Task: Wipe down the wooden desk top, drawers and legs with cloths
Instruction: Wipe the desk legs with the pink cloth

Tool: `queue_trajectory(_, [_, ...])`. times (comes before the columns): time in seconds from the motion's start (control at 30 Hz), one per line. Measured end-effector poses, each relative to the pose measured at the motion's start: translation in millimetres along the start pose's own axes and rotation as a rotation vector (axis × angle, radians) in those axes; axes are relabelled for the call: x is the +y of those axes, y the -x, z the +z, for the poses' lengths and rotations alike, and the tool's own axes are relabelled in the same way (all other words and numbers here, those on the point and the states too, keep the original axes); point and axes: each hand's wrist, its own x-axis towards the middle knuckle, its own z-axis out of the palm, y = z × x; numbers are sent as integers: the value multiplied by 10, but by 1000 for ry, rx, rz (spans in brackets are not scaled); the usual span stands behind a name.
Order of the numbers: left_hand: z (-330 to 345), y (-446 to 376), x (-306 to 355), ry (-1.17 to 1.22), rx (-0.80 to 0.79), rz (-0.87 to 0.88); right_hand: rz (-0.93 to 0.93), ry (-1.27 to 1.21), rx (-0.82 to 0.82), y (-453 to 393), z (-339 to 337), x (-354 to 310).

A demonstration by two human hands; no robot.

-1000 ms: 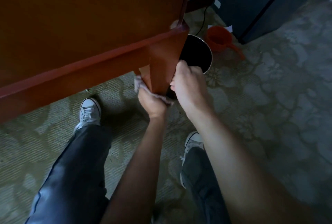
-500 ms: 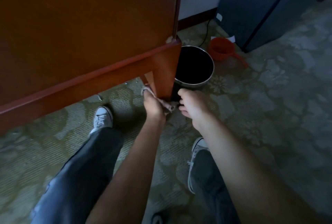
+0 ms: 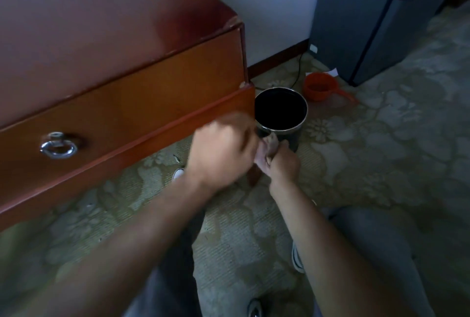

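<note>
Place: furnished room, likely a bedroom or hotel room.
Floor: patterned floral carpet [image 3: 381, 143] wall to wall.
Furniture: polished wooden desk [image 3: 122, 44] at left, drawer [image 3: 142, 103] with a metal ring pull [image 3: 59, 148].
Far right: dark grey cabinet, perhaps a small fridge [image 3: 376, 19], against a white wall [image 3: 267, 11] with wooden skirting board [image 3: 277, 61].
Floor items: black waste bin [image 3: 281, 113] beside the desk corner, orange plastic scoop [image 3: 321, 87] just beyond.
</note>
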Motion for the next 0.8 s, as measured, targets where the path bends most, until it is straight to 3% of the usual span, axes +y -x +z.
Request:
queue_trajectory(0.1, [-686,-437,-127,-255,242,340,-233,-111,-43,115,176,-220])
queue_trajectory(0.13, [-867,-638,-188,-386,222,368,-305,-112,-109,143,323,-237])
queue_trajectory(0.2, [-1073,-961,-230,-530,32,260,-505,-66,-134,209,711,-168])
queue_trajectory(0.3, [-1058,-1184,-281,-512,-206,40,-674,-91,172,210,1223,-72])
queue_trajectory(0.43, [-1017,-1179,-339,-475,-171,67,-726,-122,438,-306,1374,460])
queue_trajectory(0.5, [-1002,-1173,-380,-480,-137,86,-637,-161,432,-579,1350,928])
queue_trajectory(0.63, [-961,-1166,-412,-476,-83,113,-183,-197,256,-1314,1192,1837])
queue_trajectory(0.73, [-947,-1157,-403,-491,-75,115,255,-102,0,-1671,925,1909])
queue_trajectory(0.8, [-953,-1155,-403,-512,-83,109,412,-101,-74,-1662,871,1614])
